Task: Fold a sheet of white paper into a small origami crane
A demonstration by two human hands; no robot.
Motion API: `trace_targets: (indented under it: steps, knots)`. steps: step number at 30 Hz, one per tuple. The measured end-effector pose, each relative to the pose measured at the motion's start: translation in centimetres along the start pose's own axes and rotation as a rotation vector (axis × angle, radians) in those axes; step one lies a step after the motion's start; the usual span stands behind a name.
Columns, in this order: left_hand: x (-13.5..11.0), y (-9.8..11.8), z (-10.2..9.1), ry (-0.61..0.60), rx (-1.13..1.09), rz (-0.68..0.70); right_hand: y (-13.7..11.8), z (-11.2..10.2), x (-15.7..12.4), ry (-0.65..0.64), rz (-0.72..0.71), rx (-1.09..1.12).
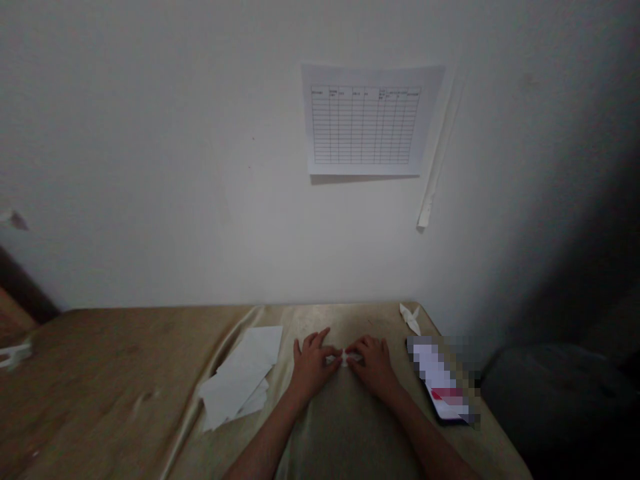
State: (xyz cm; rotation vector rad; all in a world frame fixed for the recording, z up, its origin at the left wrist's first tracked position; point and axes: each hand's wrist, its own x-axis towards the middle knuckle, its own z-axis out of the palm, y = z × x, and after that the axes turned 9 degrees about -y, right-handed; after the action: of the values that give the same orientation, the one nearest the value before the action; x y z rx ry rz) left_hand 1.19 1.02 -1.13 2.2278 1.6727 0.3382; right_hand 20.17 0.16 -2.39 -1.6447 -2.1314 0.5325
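Observation:
Between my two hands, just above the table's cloth, is a small piece of white folded paper [344,361], mostly covered by the fingers. My left hand [313,360] pinches its left side with thumb and index finger, the other fingers raised and spread. From the right, my right hand [373,360] pinches the opposite side with its fingers curled. The fingertips of both hands almost meet at the paper. How the paper is folded under the fingers cannot be made out.
Left of my hands lies a loose pile of white paper sheets [243,377]. To the right are a phone [440,383] with a lit, blurred screen and a folded paper figure [411,319] near the table corner. A printed chart [367,123] hangs on the wall behind the cloth-covered table [125,373].

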Motion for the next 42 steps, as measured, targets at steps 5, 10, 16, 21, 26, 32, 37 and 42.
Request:
trace_targets:
  steps: [5, 10, 16, 21, 26, 32, 37, 42]
  knots:
    - [0.2, 0.4, 0.5, 0.049, 0.016, -0.012, -0.2, 0.2, 0.3, 0.015, 0.028, -0.071]
    - [0.1, 0.5, 0.6, 0.053, 0.030, -0.017, -0.5, 0.3, 0.5, 0.037, 0.044, -0.094]
    - [0.3, 0.3, 0.3, 0.023, 0.020, -0.019, -0.4, 0.1, 0.4, 0.029, 0.046, -0.043]
    - [0.5, -0.4, 0.1, -0.035, -0.004, -0.017, -0.2, -0.3, 0.3, -0.004, 0.043, 0.022]
    - [0.6, -0.8, -0.3, -0.069, -0.014, -0.021, 0.3, -0.5, 0.3, -0.035, 0.024, 0.046]
    - [0.6, -1.0, -0.5, -0.101, -0.008, -0.014, 0.9, -0.6, 0.5, -0.076, 0.001, 0.064]
    - [0.5, -1.1, -0.2, -0.088, -0.008, -0.010, 0.9, -0.6, 0.3, -0.060, -0.030, 0.075]
    - [0.2, -1.1, 0.0, -0.054, 0.012, 0.018, 0.8, -0.5, 0.2, -0.049, -0.023, 0.043]
